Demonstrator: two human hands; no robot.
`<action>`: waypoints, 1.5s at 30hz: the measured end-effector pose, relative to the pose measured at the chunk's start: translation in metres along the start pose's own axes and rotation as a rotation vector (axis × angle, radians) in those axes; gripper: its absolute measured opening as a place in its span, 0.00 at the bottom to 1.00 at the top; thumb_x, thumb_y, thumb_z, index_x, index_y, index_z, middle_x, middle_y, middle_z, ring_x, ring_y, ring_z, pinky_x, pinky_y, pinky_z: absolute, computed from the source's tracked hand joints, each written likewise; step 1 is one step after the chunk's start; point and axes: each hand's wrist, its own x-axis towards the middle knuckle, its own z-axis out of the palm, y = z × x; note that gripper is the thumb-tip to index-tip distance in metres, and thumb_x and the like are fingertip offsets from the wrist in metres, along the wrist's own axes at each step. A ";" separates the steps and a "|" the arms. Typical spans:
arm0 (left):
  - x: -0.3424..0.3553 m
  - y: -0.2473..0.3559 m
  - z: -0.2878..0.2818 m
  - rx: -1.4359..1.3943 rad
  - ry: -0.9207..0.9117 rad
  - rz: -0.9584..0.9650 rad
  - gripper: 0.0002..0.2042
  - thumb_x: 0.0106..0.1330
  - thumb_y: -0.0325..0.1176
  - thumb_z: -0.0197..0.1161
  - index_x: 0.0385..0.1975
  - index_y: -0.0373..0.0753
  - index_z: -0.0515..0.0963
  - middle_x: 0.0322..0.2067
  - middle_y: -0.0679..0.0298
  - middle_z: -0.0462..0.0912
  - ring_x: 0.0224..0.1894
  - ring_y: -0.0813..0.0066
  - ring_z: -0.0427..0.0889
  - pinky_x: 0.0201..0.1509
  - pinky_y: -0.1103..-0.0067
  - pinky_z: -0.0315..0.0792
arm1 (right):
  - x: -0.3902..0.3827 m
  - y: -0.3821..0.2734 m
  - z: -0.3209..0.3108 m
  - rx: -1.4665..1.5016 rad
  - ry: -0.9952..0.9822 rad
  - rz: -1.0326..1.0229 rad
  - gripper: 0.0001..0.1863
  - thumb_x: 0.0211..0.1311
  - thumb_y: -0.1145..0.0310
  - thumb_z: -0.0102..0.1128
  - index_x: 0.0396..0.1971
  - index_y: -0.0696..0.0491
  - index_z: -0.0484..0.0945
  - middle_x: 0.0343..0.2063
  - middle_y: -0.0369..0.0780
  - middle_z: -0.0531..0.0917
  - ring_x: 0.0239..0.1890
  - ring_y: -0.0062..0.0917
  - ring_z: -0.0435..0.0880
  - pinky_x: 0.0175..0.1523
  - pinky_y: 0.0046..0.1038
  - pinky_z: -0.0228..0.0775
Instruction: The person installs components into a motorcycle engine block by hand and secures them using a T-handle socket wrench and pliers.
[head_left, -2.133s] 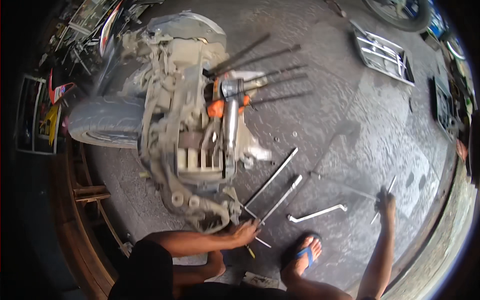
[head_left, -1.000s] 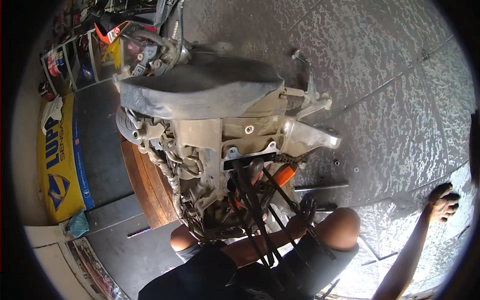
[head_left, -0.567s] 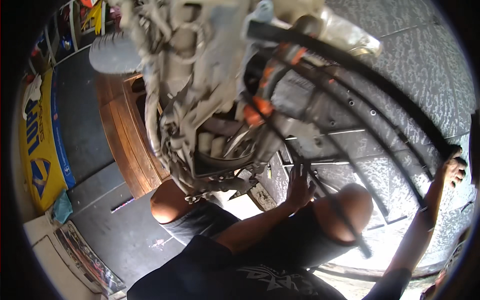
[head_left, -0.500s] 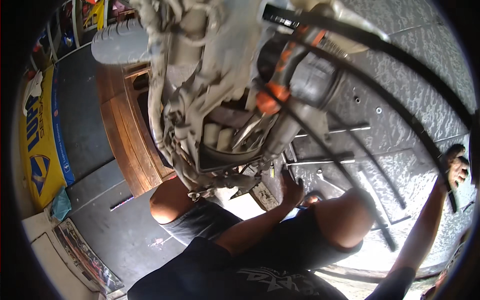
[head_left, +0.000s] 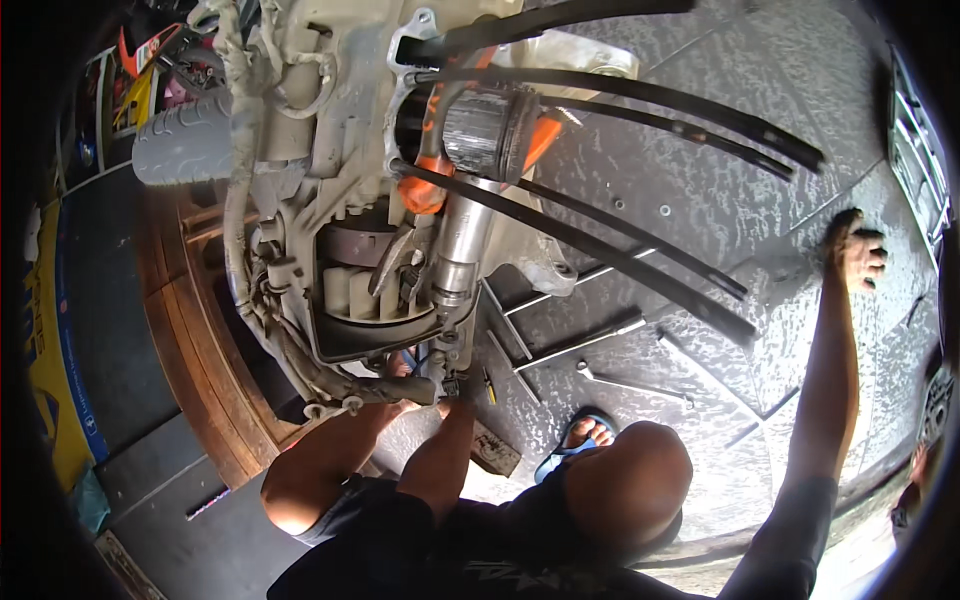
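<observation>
A dirty scooter engine unit (head_left: 280, 150) fills the upper middle, with an orange-and-black frame piece (head_left: 425, 185), a silver cylindrical damper (head_left: 460, 230) and several long black rods (head_left: 640, 255) sticking out rightward. My left hand (head_left: 450, 405) reaches under the engine's lower end; its fingers are hidden, so what it touches I cannot make out. My right hand (head_left: 856, 255), grimy, rests on the grey floor at the far right, fingers bent and apart, holding nothing visible. Below the rods lie a T-bar wrench (head_left: 575, 340), a ring spanner (head_left: 635, 385) and other steel tools.
A tyre (head_left: 170, 145) and wooden bench (head_left: 200, 340) stand left, beside a yellow banner (head_left: 55, 370) and racks of parts (head_left: 100, 100). Small washers (head_left: 664, 211) lie on the floor; a metal tray (head_left: 910, 140) is at the right edge. My sandalled foot (head_left: 580, 435) is below.
My left hand has moved leftward under the engine. My right hand, earlier on a steel tool, is now farther forward on the floor without it. The view has swung and shifted.
</observation>
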 end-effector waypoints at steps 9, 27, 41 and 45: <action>-0.092 0.170 -0.052 -0.457 -0.684 -0.171 0.14 0.66 0.48 0.58 0.42 0.46 0.77 0.39 0.68 0.79 0.44 0.74 0.78 0.49 0.76 0.72 | -0.006 -0.003 -0.037 -0.057 -0.161 0.039 0.44 0.65 0.32 0.32 0.72 0.48 0.50 0.72 0.48 0.50 0.74 0.43 0.44 0.72 0.57 0.36; -0.215 0.073 0.097 0.237 -0.647 1.131 0.07 0.67 0.32 0.56 0.36 0.35 0.73 0.24 0.54 0.77 0.26 0.62 0.78 0.32 0.69 0.72 | -0.063 0.034 -0.113 1.073 -0.558 -0.205 0.32 0.70 0.43 0.43 0.55 0.57 0.76 0.43 0.50 0.83 0.41 0.32 0.82 0.52 0.34 0.73; -0.265 0.183 0.234 0.497 -0.531 1.611 0.37 0.55 0.44 0.71 0.59 0.29 0.63 0.54 0.39 0.68 0.58 0.46 0.70 0.57 0.58 0.67 | -0.190 -0.040 -0.230 1.443 -0.885 -0.337 0.13 0.70 0.66 0.54 0.39 0.62 0.79 0.29 0.41 0.83 0.34 0.22 0.80 0.42 0.27 0.71; -0.293 0.200 0.244 1.129 -0.452 1.488 0.57 0.46 0.50 0.76 0.68 0.22 0.46 0.69 0.34 0.44 0.71 0.37 0.46 0.70 0.49 0.51 | -0.134 -0.111 -0.255 1.480 -0.935 -0.554 0.14 0.70 0.66 0.53 0.44 0.61 0.77 0.30 0.40 0.83 0.34 0.22 0.81 0.42 0.26 0.72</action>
